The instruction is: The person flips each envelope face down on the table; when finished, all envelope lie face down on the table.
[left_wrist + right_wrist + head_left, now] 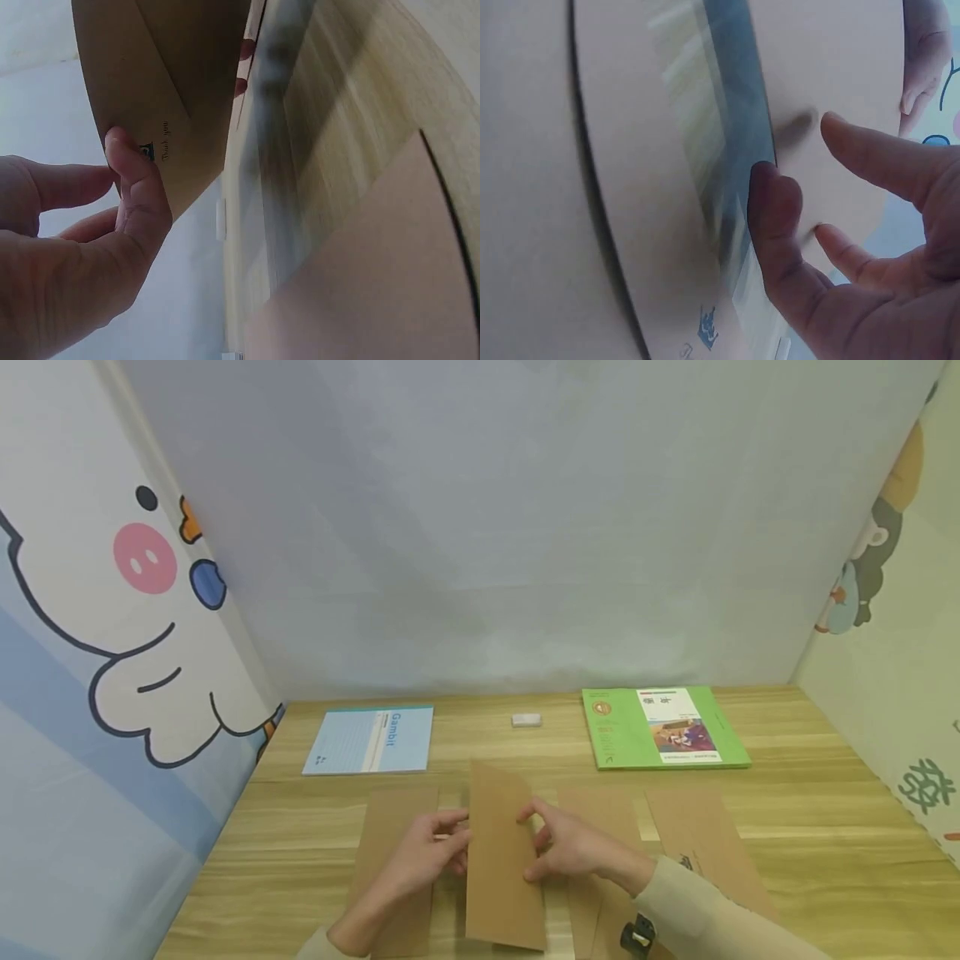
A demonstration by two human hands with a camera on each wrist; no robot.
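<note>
A brown paper envelope (498, 860) stands raised over the table, between both hands. At its left edge, my left hand (427, 852) pinches it between thumb and fingers. Printed "Thank you" and a flap line appear on the envelope's other face (161, 82) in the left wrist view. My right hand (566, 843) holds the right edge, fingertips on both sides of it. Beneath and beside the hands lie more brown envelopes: one on the left (393, 893), one under the right wrist (600, 818) and one further right (712, 835).
At the back left of the wooden table (817, 810) lies a blue "Gambit" notebook (371, 739). A small white block (527, 720), like an eraser, sits at the back middle. A green book (663, 727) is at the back right. Fabric walls (487, 527) enclose the table.
</note>
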